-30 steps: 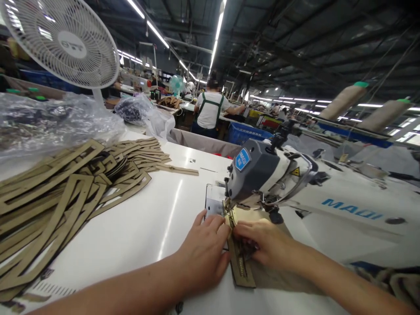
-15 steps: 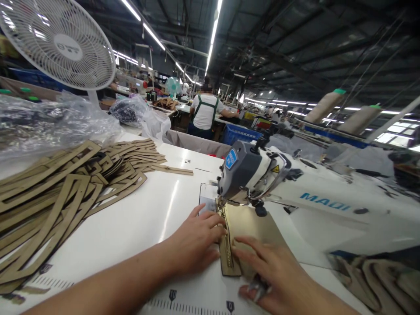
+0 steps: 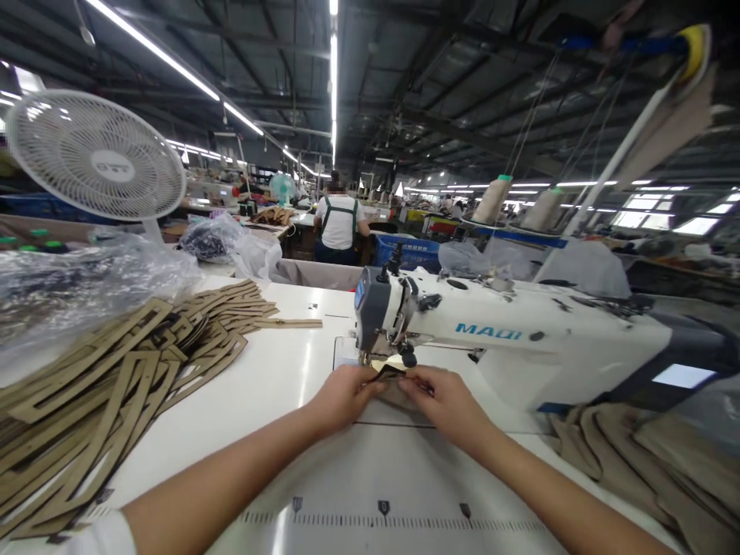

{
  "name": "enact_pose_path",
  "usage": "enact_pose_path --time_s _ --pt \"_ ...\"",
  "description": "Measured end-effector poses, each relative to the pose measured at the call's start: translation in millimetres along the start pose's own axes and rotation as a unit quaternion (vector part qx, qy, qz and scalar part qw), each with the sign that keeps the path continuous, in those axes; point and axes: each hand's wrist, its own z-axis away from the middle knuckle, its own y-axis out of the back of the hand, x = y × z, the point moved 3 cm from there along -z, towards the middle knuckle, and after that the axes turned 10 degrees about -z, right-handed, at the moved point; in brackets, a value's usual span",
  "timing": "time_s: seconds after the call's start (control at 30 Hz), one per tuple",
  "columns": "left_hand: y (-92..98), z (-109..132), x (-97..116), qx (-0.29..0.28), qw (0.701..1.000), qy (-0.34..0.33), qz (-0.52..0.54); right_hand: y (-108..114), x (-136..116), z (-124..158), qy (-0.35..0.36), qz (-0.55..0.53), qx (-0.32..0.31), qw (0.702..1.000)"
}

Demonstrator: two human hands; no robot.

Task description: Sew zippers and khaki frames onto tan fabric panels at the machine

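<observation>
A white sewing machine [image 3: 491, 335] stands on the white table [image 3: 277, 401]. Under its grey head lies a tan zipper piece [image 3: 390, 381]. My left hand [image 3: 341, 397] pinches the piece's left edge just in front of the needle. My right hand [image 3: 448, 402] presses and grips the piece from the right side. Both hands meet right below the machine head, fingers closed on the material. Most of the piece is hidden beneath my fingers.
A big pile of tan cut frame pieces [image 3: 116, 370] covers the table's left. A clear plastic bag [image 3: 81, 281] and a white fan [image 3: 98, 158] sit behind it. More tan pieces [image 3: 641, 462] lie at right. A person in a white shirt [image 3: 339, 223] works beyond.
The view has pulled back and up. My hands have moved forward to the needle and closed on the piece, and less of the tan piece shows in front of the machine.
</observation>
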Motion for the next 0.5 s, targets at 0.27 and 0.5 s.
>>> enact_pose_path --time_s 0.27,0.5 --pt "-2.0 -2 -7 0.012 0.999 0.022 0.021 -6 9 3 -0.031 -0.009 -0.013 0.999" --pt "8.5 10 1 0.048 0.999 0.019 0.015 -7 13 1 -0.014 -0.018 -0.023 0.999"
